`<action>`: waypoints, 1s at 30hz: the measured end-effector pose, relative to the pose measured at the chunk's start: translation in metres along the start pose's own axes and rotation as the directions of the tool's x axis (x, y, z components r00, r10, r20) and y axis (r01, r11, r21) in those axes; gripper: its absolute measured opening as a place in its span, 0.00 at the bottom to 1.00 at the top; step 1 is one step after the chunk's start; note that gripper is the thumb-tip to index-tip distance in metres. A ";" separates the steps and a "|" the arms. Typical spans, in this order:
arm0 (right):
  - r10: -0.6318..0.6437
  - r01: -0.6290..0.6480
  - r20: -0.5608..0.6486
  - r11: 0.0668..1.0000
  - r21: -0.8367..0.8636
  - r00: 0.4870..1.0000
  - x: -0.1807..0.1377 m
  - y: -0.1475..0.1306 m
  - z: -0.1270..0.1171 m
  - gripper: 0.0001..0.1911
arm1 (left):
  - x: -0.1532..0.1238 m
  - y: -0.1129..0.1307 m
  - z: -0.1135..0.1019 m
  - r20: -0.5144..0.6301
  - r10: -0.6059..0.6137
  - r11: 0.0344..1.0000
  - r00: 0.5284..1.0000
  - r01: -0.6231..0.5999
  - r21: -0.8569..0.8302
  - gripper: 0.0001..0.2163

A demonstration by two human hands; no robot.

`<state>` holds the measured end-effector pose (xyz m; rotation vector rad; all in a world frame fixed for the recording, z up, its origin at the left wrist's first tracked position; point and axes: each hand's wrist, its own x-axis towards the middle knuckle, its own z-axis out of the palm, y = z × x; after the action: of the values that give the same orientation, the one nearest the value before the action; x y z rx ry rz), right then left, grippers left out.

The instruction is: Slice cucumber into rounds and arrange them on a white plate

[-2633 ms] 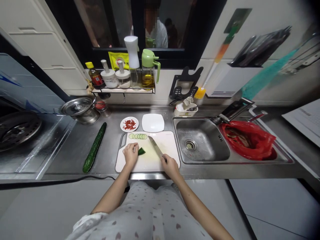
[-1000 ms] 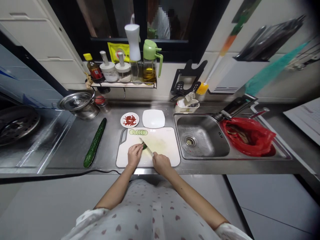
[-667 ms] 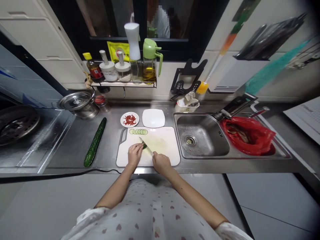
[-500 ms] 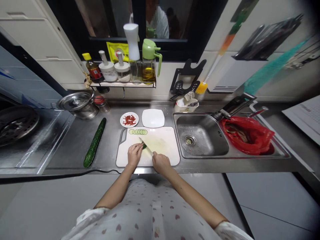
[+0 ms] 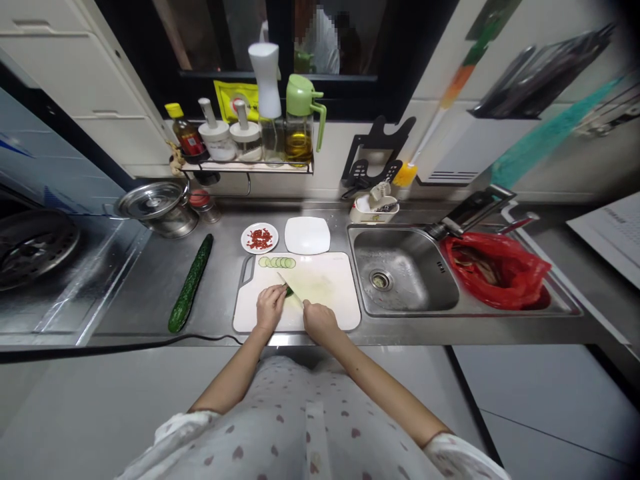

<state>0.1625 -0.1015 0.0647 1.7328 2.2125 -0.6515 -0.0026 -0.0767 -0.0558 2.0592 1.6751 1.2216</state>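
Observation:
On the white cutting board (image 5: 345,293), my left hand (image 5: 271,307) is closed on a short piece of cucumber (image 5: 289,291), mostly hidden under the fingers and behind the blade. My right hand (image 5: 320,321) grips the handle of a kitchen knife (image 5: 291,285), whose blade slants to the upper left against the cucumber piece. A row of cucumber slices (image 5: 277,263) lies along the board's far edge. Behind the board are a small plate of chopped red pieces (image 5: 260,239) and a white plate (image 5: 307,235). A whole cucumber (image 5: 191,283) rests on the counter to the left.
The sink (image 5: 405,270) is right of the board, with a red plastic bag (image 5: 500,273) beyond it. At the back left stand a lidded steel pot (image 5: 173,213) and a red-topped jar (image 5: 204,205). A rack (image 5: 250,167) above holds bottles. A black cord (image 5: 125,347) runs along the front edge.
The knife has shifted slightly against the cucumber piece, and its blade is turned a little differently. Both hands keep their holds; the whole view has moved slightly.

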 end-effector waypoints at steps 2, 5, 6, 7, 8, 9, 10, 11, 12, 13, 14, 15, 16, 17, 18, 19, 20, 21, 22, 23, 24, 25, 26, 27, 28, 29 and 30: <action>-0.003 0.003 0.001 1.000 0.005 1.000 0.002 -0.002 -0.002 0.15 | 0.000 0.000 0.000 0.001 0.001 1.000 1.000 -0.001 0.002 0.09; -0.008 0.008 0.003 1.000 0.014 1.000 0.006 -0.005 -0.005 0.15 | 0.001 0.000 0.000 0.005 0.004 1.000 1.000 -0.004 0.002 0.09; -0.010 0.010 0.004 1.000 0.015 1.000 0.008 -0.006 -0.005 0.16 | 0.001 0.000 0.000 0.005 0.004 1.000 1.000 -0.004 0.002 0.09; -0.013 0.013 0.005 1.000 0.016 1.000 0.009 -0.006 -0.006 0.16 | 0.001 0.000 0.000 0.005 0.003 1.000 1.000 -0.003 0.001 0.09; -0.015 0.014 0.008 1.000 0.016 1.000 0.010 -0.007 -0.006 0.16 | 0.001 0.000 0.000 0.004 0.002 1.000 1.000 -0.002 0.000 0.09; -0.015 0.014 0.011 1.000 0.014 1.000 0.011 -0.008 -0.007 0.16 | 0.001 0.000 0.000 0.004 0.000 1.000 1.000 0.000 -0.002 0.09; -0.015 0.015 0.009 1.000 0.012 1.000 0.012 -0.008 -0.006 0.16 | 0.001 -0.001 0.000 0.004 -0.001 1.000 1.000 0.002 -0.003 0.09; -0.015 0.015 0.006 1.000 0.010 1.000 0.012 -0.008 -0.006 0.16 | 0.000 -0.001 0.001 0.005 -0.002 1.000 1.000 0.003 -0.005 0.09; -0.017 0.017 0.004 1.000 0.007 1.000 0.011 -0.007 -0.006 0.16 | 0.000 -0.001 0.001 0.006 -0.003 1.000 1.000 0.004 -0.007 0.09; -0.019 0.019 0.003 1.000 0.004 1.000 0.010 -0.007 -0.005 0.16 | 0.000 -0.001 0.001 0.006 -0.004 1.000 1.000 0.004 -0.009 0.09; -0.021 0.021 0.002 1.000 0.001 1.000 0.009 -0.006 -0.004 0.16 | 0.000 -0.001 0.001 0.006 -0.006 1.000 1.000 0.006 -0.011 0.09; -0.022 0.022 0.001 1.000 -0.002 1.000 0.007 -0.005 -0.003 0.16 | 0.000 -0.001 0.001 0.007 -0.008 1.000 1.000 0.008 -0.013 0.10; -0.021 0.021 0.001 1.000 -0.006 1.000 0.004 -0.004 -0.002 0.16 | 0.000 -0.001 0.001 0.009 -0.010 1.000 1.000 0.011 -0.016 0.10; -0.018 0.018 0.004 1.000 -0.009 1.000 0.002 -0.002 -0.001 0.16 | 0.000 -0.002 0.001 0.011 -0.013 1.000 1.000 0.013 -0.017 0.10; -0.012 0.012 0.010 1.000 -0.012 1.000 -0.001 -0.001 -0.001 0.15 | 0.000 -0.002 0.001 0.013 -0.015 1.000 1.000 0.016 -0.018 0.10; -0.004 0.004 0.020 1.000 -0.014 1.000 -0.003 0.000 0.000 0.15 | 0.000 -0.002 0.001 0.016 -0.017 1.000 1.000 0.017 -0.019 0.10; 0.003 -0.003 0.032 1.000 -0.014 0.999 -0.005 0.001 0.000 0.15 | 0.000 -0.002 0.001 0.017 -0.018 1.000 1.000 0.018 -0.018 0.10; 0.008 -0.008 0.043 1.000 -0.015 0.999 -0.006 0.002 0.000 0.15 | 0.000 -0.002 0.001 0.018 -0.017 1.000 1.000 0.018 -0.017 0.10; 0.010 -0.009 0.050 1.000 -0.016 0.999 -0.007 0.002 0.000 0.15 | 0.000 -0.002 0.001 0.019 -0.017 1.000 1.000 0.017 -0.015 0.10; 0.010 -0.009 0.053 1.000 -0.016 0.999 -0.008 0.002 -0.001 0.15 | 0.000 -0.002 0.001 0.021 -0.017 1.000 1.000 0.017 -0.013 0.09; 0.007 -0.006 0.051 1.000 -0.017 0.999 -0.008 0.002 -0.002 0.15 | 0.000 -0.002 0.001 0.021 -0.017 1.000 1.000 0.017 -0.012 0.09; 0.004 -0.003 0.048 1.000 -0.018 0.999 -0.007 0.002 -0.002 0.15 | 0.000 -0.002 0.001 0.021 -0.018 1.000 1.000 0.018 -0.011 0.09; 0.000 0.001 0.043 1.000 -0.018 0.999 -0.007 0.001 -0.003 0.15 | 0.001 -0.002 0.001 0.022 -0.018 1.000 1.000 0.019 -0.010 0.09; -0.005 0.006 0.040 1.000 -0.017 0.999 -0.006 0.001 -0.003 0.16 | 0.001 -0.002 0.000 0.023 -0.019 1.000 1.000 0.019 -0.010 0.09; -0.009 0.010 0.038 1.000 -0.017 0.999 -0.005 0.000 -0.004 0.16 | 0.001 -0.002 0.000 0.024 -0.018 1.000 1.000 0.019 -0.010 0.09; -0.011 0.012 0.040 1.000 -0.016 0.999 -0.003 -0.001 -0.005 0.16 | 0.001 -0.002 0.000 0.023 -0.017 1.000 1.000 0.017 -0.010 0.09; -0.011 0.011 0.046 1.000 -0.014 0.999 -0.002 -0.002 -0.005 0.16 | 0.001 -0.001 0.000 0.024 -0.015 1.000 1.000 0.015 -0.010 0.09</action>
<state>0.1613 -0.1010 0.0707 1.6833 2.1921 -0.6699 -0.0035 -0.0751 -0.0562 2.0430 1.6677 1.1941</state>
